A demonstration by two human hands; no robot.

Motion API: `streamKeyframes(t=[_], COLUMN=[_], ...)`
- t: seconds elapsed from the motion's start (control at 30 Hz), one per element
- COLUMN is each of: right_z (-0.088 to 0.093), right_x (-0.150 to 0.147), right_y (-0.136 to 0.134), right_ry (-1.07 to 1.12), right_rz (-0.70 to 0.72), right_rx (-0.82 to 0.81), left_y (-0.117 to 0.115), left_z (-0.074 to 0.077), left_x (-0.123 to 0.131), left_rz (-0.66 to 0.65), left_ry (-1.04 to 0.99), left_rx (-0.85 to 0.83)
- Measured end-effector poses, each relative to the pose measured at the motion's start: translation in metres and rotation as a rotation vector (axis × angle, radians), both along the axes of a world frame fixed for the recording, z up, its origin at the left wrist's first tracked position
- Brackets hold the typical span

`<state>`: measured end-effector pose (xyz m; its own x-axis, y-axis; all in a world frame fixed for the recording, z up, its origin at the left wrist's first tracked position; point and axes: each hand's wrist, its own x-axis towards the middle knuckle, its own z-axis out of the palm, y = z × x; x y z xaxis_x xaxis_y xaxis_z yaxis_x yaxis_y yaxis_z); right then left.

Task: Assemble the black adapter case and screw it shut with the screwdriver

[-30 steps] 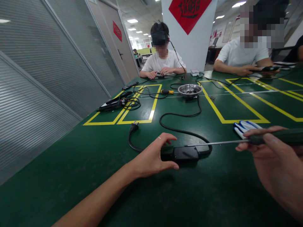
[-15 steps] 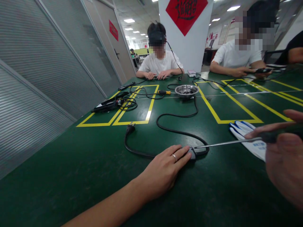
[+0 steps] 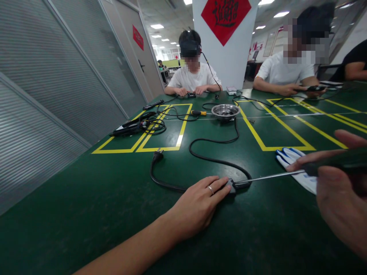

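My left hand (image 3: 199,202), with a ring on one finger, presses a small dark power adapter (image 3: 232,189) down on the green table, fingers closed over its top. Most of the adapter is hidden under the hand. A black power cord (image 3: 220,160) loops from its right end, and another stretch of cord runs left to a two-pin plug (image 3: 158,155). At the right edge, my right hand (image 3: 335,191) grips a screwdriver (image 3: 269,177) by its dark handle. The long shaft points left, its tip at the adapter's right end near the cord.
A white and blue work glove (image 3: 298,175) lies under the screwdriver. Farther back stand a metal bowl (image 3: 225,110) of small dark parts, a yellow-black screwdriver (image 3: 198,113) and tangled cables (image 3: 155,124). Yellow tape marks the table (image 3: 114,198). Two people sit across, handling dark devices.
The screwdriver and my right hand have shifted slightly left and its tip a little lower against the adapter's end. My left hand has stayed in place.
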<state>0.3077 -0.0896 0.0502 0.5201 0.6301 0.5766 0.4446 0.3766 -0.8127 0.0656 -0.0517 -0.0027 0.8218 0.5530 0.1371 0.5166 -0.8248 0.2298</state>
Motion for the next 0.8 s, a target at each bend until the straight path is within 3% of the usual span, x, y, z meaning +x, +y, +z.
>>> streamKeyframes(t=[0.27, 0.4, 0.5, 0.63, 0.8], right_z=[0.005, 0.012, 0.023, 0.042, 0.066], right_x=[-0.001, 0.004, -0.003, -0.018, -0.023], right_y=[0.005, 0.015, 0.028, 0.039, 0.035], right_ry=[-0.141, -0.177, -0.222, -0.351, -0.493], right_rz=[0.083, 0.262, 0.375, 0.424, 0.39], right_rx=[0.041, -0.029, 0.042, 0.17, 0.112], left_y=[0.002, 0.003, 0.003, 0.003, 0.003], left_z=[-0.001, 0.0, -0.002, -0.004, -0.005], left_x=[-0.002, -0.002, -0.002, -0.003, -0.004], left_rz=[-0.01, -0.012, -0.008, -0.014, -0.019], left_ry=[-0.023, -0.024, -0.026, -0.036, -0.064], left_rx=[-0.015, -0.02, -0.014, -0.007, -0.004])
